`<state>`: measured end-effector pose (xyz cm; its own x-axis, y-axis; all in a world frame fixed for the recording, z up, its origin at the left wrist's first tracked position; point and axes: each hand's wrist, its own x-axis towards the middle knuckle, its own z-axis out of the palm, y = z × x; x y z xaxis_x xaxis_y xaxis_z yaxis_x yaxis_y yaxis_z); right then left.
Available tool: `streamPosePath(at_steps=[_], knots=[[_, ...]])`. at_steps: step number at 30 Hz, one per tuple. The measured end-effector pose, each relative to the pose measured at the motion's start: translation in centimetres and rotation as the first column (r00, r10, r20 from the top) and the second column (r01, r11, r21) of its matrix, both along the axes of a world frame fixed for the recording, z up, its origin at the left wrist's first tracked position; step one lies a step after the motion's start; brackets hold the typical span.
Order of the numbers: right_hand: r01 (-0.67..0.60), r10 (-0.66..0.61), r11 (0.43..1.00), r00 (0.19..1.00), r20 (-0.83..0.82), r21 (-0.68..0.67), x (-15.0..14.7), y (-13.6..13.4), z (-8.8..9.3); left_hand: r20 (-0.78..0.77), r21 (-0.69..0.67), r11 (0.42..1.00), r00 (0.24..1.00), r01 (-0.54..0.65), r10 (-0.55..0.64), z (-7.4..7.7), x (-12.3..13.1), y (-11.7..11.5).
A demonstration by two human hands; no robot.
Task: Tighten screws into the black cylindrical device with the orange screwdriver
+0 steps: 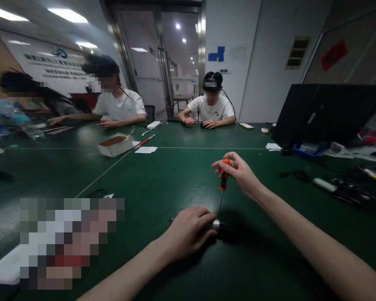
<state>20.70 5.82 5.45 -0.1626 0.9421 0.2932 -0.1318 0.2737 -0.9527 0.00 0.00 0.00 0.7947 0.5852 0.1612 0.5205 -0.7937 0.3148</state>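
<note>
My right hand (238, 173) grips an orange and black screwdriver (224, 179) by its handle, the fingers near the top. Its thin shaft points down, slightly tilted, and the tip reaches a silver and black cylindrical object (217, 225) lying on the green tabletop (175, 179). Over that object lies my left hand (192, 230), its fingers curled round it and pressing it to the table. A small end of the object shows left of this hand. The rest of it is covered, so its kind cannot be made out.
Across the table sit several people, two in white shirts (213, 106). A small open box (115, 145), a red pencil-like stick (146, 140) and white paper (146, 150) lie ahead. At right stand a black monitor (326, 115), a blue tray (307, 150) and dark cables (354, 196).
</note>
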Motion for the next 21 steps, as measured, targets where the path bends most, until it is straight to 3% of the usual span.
streamPosePath(at_steps=[21], knots=[[0.042,-0.042,0.999,0.999,0.025,-0.002,0.14,-0.01,0.22,-0.01,-0.024,1.0,1.0,0.001,-0.002,0.62,-0.02,-0.12]])
